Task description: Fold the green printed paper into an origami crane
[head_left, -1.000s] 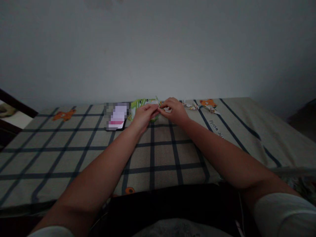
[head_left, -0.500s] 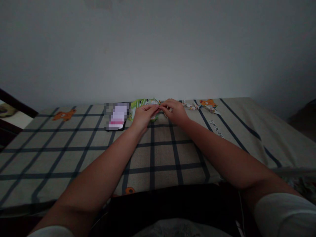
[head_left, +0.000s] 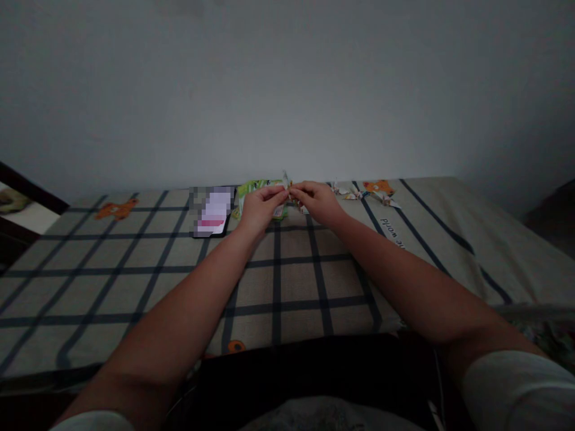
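Note:
My left hand and my right hand meet at the far side of the table, fingertips pinched together. Between them is a small piece of folded printed paper, one pale end poking up above the fingers and another bit showing below. Most of it is hidden by the fingers. Green printed sheets lie in a pile under and behind my left hand. Right of my right hand rest several small twisted or folded paper pieces, white with coloured print.
A phone with a lit, partly blurred screen lies left of the green pile. The checked tablecloth has orange bear prints. A pale wall rises behind the table's far edge. Dark wooden furniture stands at the left.
The folded paper between my fingers has turned, and its end now points upward. My right fingers have shifted slightly; both arms stay nearly in place.

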Motion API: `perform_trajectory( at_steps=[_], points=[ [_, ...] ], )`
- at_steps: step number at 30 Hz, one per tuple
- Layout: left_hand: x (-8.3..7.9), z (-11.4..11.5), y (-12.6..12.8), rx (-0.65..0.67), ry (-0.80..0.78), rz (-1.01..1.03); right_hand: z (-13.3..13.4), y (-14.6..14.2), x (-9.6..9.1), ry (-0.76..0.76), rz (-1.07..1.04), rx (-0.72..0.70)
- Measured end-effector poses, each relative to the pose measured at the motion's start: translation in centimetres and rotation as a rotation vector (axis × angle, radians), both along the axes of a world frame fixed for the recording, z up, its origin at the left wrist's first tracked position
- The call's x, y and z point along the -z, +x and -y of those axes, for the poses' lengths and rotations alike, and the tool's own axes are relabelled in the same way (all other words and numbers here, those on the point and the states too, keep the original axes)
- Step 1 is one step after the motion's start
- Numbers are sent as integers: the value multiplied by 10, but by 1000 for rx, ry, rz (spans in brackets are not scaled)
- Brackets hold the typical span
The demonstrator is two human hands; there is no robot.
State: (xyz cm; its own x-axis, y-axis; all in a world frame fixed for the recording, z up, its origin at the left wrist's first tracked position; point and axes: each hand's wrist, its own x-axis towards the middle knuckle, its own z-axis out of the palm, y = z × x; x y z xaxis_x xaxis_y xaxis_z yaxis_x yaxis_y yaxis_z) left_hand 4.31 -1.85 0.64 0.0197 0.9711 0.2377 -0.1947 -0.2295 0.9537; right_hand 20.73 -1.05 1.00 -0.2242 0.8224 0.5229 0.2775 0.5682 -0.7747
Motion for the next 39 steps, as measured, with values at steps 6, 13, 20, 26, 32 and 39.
perform_trajectory(
  at_steps=[6,13,20,26,32,39],
  points=[
    [-4,-1,-1,47,-63,106,-6,0,3,-271,-393,-101],
    [-6,-3,-3,123,-79,117,-11,3,5,-488,-512,-254],
    [-4,-4,-5,197,-78,76,-6,5,0,-567,-480,-339],
    [-3,-1,-3,184,-71,52,-8,3,2,-517,-452,-258],
    [-7,1,-1,161,-81,81,-7,3,2,-520,-506,-296],
    [-8,2,-2,191,-75,85,-6,6,1,-533,-481,-303]
  ],
)
